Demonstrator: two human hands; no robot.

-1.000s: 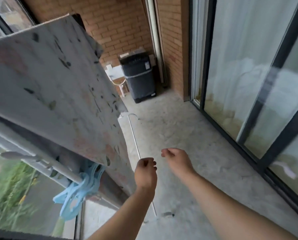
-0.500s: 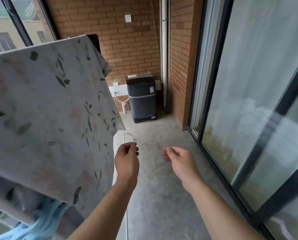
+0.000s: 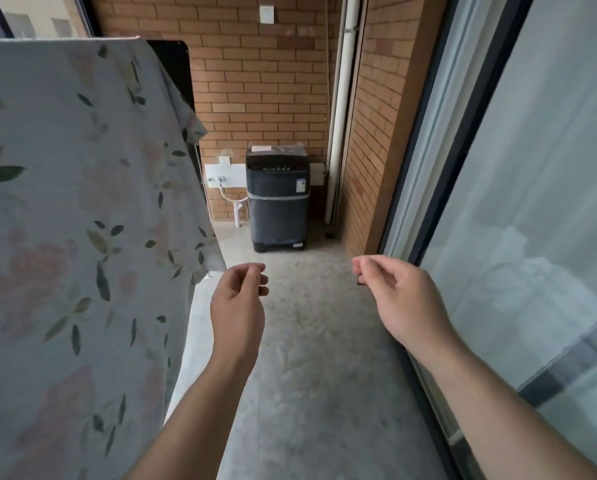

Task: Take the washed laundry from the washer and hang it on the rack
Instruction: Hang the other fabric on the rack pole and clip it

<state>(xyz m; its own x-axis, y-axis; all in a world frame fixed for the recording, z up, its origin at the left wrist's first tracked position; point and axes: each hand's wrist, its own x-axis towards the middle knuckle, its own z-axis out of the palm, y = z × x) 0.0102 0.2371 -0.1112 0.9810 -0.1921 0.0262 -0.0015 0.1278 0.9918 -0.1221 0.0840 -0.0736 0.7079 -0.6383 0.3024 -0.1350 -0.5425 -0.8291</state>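
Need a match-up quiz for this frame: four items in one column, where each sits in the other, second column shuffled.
Items:
1. floral sheet
2. washer
3. white pipe
4. glass door

Places:
A. running up the brick corner
B. hanging at the left
C. along the right side
D. on the floor at the far brick wall

Pairs: 1-B, 2-D, 3-A, 4-C

The left hand (image 3: 238, 306) and the right hand (image 3: 404, 299) are bare. The left forearm (image 3: 200, 410) and the right forearm (image 3: 480, 403) are bare too, uncovered to the view's lower edge.
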